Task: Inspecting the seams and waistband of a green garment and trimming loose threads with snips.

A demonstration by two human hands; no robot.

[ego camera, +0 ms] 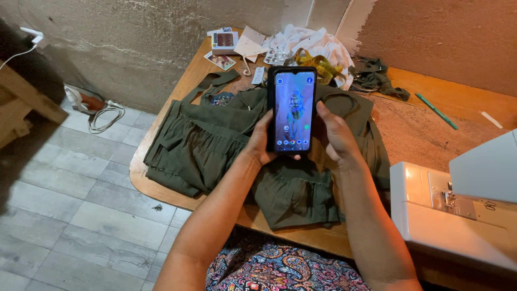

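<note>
Nearest to us is our lap in a paisley-print dress, and from it our two forearms rise toward twelve o'clock. Our left hand curls around the left edge of a black smartphone, fingers behind it, thumb at the lower corner. Our right hand grips the right edge, thumb laid on the rim of the lit screen. The phone stands upright between both hands, held above an olive-green garment that lies spread over the wooden table and hangs off its rounded edge at eight o'clock. At four o'clock sits a white sewing machine. At twelve o'clock, beyond the phone, lie a yellow measuring tape, white cloth and what seem to be small cards, too small to tell. At two o'clock a green pencil rests on the table. At ten o'clock a white cable coils on the tiled floor.
</note>
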